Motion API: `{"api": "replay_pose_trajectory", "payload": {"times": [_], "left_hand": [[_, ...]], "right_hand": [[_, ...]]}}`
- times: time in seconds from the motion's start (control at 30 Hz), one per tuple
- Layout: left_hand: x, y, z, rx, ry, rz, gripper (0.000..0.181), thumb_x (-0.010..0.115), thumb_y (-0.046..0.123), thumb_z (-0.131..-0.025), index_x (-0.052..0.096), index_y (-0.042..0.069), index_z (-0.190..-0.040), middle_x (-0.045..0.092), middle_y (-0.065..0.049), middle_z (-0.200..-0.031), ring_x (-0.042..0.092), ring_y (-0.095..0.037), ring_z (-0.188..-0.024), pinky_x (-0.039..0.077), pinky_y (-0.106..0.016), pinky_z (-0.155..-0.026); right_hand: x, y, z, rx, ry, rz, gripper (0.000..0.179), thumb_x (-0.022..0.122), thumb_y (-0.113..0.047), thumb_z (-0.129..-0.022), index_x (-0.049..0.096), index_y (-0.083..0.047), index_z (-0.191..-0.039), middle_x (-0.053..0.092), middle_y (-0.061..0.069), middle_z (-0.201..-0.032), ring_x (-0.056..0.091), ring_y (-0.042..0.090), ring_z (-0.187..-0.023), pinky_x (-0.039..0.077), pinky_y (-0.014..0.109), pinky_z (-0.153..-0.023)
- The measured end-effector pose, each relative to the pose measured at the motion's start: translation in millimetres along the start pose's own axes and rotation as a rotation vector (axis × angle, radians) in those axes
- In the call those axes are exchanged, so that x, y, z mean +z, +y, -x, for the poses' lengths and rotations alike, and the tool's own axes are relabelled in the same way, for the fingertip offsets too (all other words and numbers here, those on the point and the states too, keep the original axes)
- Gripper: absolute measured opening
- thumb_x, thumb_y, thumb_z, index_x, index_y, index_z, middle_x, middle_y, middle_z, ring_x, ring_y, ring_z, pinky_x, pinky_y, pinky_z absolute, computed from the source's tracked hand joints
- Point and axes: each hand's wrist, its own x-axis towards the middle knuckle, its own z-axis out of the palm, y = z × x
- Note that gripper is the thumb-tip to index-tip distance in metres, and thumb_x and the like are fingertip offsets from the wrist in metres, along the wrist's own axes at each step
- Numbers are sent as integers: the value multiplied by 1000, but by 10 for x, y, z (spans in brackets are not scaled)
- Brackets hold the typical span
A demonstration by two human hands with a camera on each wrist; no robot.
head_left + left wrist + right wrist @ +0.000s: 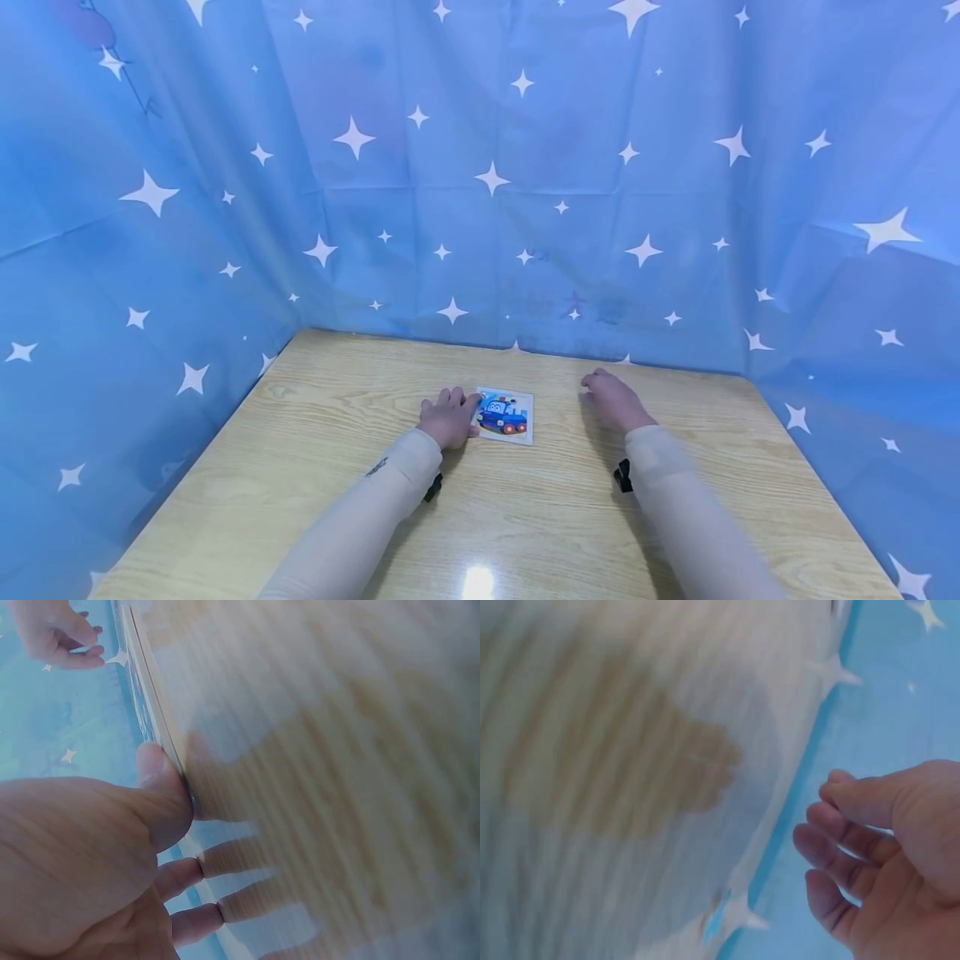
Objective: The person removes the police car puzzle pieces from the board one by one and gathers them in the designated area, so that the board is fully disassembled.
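Observation:
A small square picture board (513,425) with a blue cartoon truck lies flat on the wooden table. My left hand (448,418) rests at its left side, fingers spread, thumb and index finger touching the board's edge. In the left wrist view the thumb (166,799) lies against this edge, and other fingertips (196,919) touch the tabletop. Right of the board and apart from it, my right hand (615,402) hovers over the table. The right wrist view shows its fingers (825,851) loosely bent, thumb tip near the index finger, with nothing visible in them.
The table (315,500) meets a blue curtain (450,225) with white stars along its back and sides. Both forearms, in light sleeves, reach in from the front. A small blue patch (716,919) shows by the table's far edge; I cannot tell what it is.

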Motion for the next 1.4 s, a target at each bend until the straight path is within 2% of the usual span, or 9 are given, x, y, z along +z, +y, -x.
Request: {"api": "replay_pose_trajectory", "payload": {"times": [0.17, 0.27, 0.4, 0.6, 0.7, 0.87, 1.23, 1.33, 1.4], "left_hand": [[-49, 26, 58, 15, -5, -17, 61, 53, 45, -104, 34, 29, -159, 42, -4, -123, 33, -22, -99, 33, -44, -82], [-127, 45, 130, 23, -10, -22, 59, 52, 44, -104, 35, 28, -159, 42, -4, -123, 33, -21, -100, 33, -42, -81], [-176, 52, 172, 27, -15, -25, 59, 52, 44, -104, 35, 29, -159, 42, -4, -122, 34, -21, -100, 34, -42, -81], [-167, 57, 171, 17, -27, -35, 60, 51, 44, -104, 33, 30, -160, 41, -4, -120, 34, -21, -99, 33, -41, -80], [-92, 36, 100, 14, -19, -24, 60, 53, 45, -103, 34, 32, -159, 42, -4, -121, 36, -23, -100, 35, -44, -80], [-59, 29, 55, 7, -15, -17, 60, 55, 46, -102, 36, 33, -158, 44, -5, -121, 38, -24, -102, 37, -46, -81], [-167, 43, 166, 24, -19, -15, 59, 53, 43, -104, 36, 29, -158, 44, -5, -126, 37, -23, -105, 37, -45, -86], [-176, 40, 177, 27, -14, -20, 59, 53, 44, -104, 37, 30, -158, 44, -5, -125, 37, -22, -105, 37, -45, -86], [-174, 40, 178, 26, -10, -21, 59, 54, 44, -104, 37, 30, -158, 44, -4, -124, 37, -22, -104, 37, -44, -84]], "right_hand": [[105, -223, -89, -37, -24, -162, 24, 60, 5, -98, 66, 10, -121, 64, 22, -114, 63, 39, -108, 52, 49, -92], [132, -364, -144, 1, -63, -295, 26, 58, 2, -100, 65, 8, -125, 65, 20, -115, 62, 36, -109, 51, 49, -92], [167, -537, -197, 58, -92, -384, 28, 56, -2, -103, 64, 3, -129, 65, 16, -117, 61, 32, -111, 51, 47, -92], [259, -739, -273, 61, -101, -422, 27, 58, -3, -102, 65, 2, -128, 67, 12, -114, 62, 29, -109, 52, 45, -91], [283, -822, -300, 71, -112, -422, 26, 59, -3, -102, 66, 1, -127, 67, 11, -113, 62, 28, -110, 51, 45, -93], [290, -922, -331, 77, -136, -396, 29, 58, -4, -102, 64, 5, -130, 68, 14, -116, 62, 32, -115, 49, 47, -98], [351, -966, -388, 95, -145, -426, 33, 59, -3, -102, 62, 4, -134, 65, 18, -127, 59, 35, -123, 47, 49, -102], [379, -964, -406, 80, -134, -412, 32, 60, -3, -101, 64, 4, -132, 66, 17, -124, 61, 32, -119, 49, 47, -99], [390, -969, -413, 65, -138, -415, 22, 60, -3, -101, 68, 8, -119, 67, 15, -109, 63, 30, -105, 52, 44, -90]]}}
